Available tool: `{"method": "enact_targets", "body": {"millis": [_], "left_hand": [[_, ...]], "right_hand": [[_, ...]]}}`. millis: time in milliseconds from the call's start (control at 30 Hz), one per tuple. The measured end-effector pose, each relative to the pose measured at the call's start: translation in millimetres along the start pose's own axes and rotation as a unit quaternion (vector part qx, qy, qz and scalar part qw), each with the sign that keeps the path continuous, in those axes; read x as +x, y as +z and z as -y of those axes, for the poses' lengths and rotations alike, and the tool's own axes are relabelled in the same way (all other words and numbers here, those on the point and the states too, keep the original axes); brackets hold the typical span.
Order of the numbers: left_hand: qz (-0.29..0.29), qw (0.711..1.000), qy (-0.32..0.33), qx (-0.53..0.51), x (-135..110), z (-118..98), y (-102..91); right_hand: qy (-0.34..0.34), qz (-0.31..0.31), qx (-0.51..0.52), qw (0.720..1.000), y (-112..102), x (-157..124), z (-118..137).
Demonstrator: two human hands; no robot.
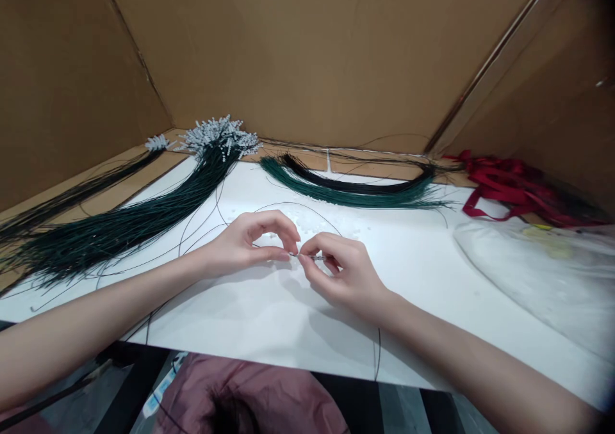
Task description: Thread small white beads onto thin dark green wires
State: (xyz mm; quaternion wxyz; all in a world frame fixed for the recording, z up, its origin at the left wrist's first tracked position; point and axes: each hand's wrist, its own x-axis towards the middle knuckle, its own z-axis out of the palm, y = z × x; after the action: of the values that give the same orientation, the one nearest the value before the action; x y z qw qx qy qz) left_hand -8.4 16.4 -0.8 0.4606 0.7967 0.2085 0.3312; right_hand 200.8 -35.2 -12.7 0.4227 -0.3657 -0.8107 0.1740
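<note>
We are holding a small, thin wire piece (pixel 295 255) between our two hands, just above the middle of the white sheet (pixel 288 322). It is looking skinny and straight, with tiny pale bumps along it, but our fingers are hiding most of it. Our right hand (pixel 342 269) is pinching it, with thumb and fingertip pressed together in a tight grip. Our left hand (pixel 259 241) is curving like a letter C, with its thumb and fingertips close to the wire's end. We are not able to tell if that grip is squeezing it or just standing a bit apart.

Right behind our hands, lots of little white beads (pixel 300 219) are lying scattered. Loose dark wires are looping around there, thin as hair, and one is hanging down by our right wrist.

On our left, a fat bunch of green wires (pixel 158 219) is lying in a bend, with bumpy white tips (pixel 218 136) at the far end. A thinner dark bunch (pixel 91 189) is resting beyond it. At the back, bare green strands (pixel 346 197) and black strands (pixel 360 182) are curving side by side like a smile.

On our right, shiny red ribbon (pixel 504 187) is sitting in a tangle, and a crinkly clear bag (pixel 542 274) is covering that side of the sheet. Brown cardboard walls (pixel 288 56) are standing around the counter (pixel 139 181).
</note>
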Motion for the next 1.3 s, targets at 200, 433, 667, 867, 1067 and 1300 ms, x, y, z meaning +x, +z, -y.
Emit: {"method": "enact_targets", "body": {"millis": [200,433,667,867,1067,1300], "left_hand": [[0.003,1.000,-0.001,0.003,-1.1,1.9,-0.4],[0.009,1.000,-0.004,0.009,-1.4,0.9,0.6],[0.013,1.000,-0.006,0.017,-1.4,0.8,-0.2],[0.017,1.000,-0.007,0.015,-2.1,1.6,-0.3],[0.016,1.000,-0.011,0.015,-1.4,2.7,-0.2],[0.024,0.999,-0.009,0.031,-1.6,1.3,-0.4]], "right_hand": [[-0.001,0.006,0.002,1.000,0.7,-0.9,-1.3],[0.003,0.023,0.012,1.000,0.1,-1.9,-1.2],[0.008,0.033,0.015,0.999,0.0,-1.5,-1.2],[0.008,0.034,0.014,0.999,0.6,-1.5,-0.7],[0.007,0.033,0.013,0.999,0.1,-0.8,0.0],[0.006,0.033,0.013,0.999,0.0,-1.5,-0.4]]}}
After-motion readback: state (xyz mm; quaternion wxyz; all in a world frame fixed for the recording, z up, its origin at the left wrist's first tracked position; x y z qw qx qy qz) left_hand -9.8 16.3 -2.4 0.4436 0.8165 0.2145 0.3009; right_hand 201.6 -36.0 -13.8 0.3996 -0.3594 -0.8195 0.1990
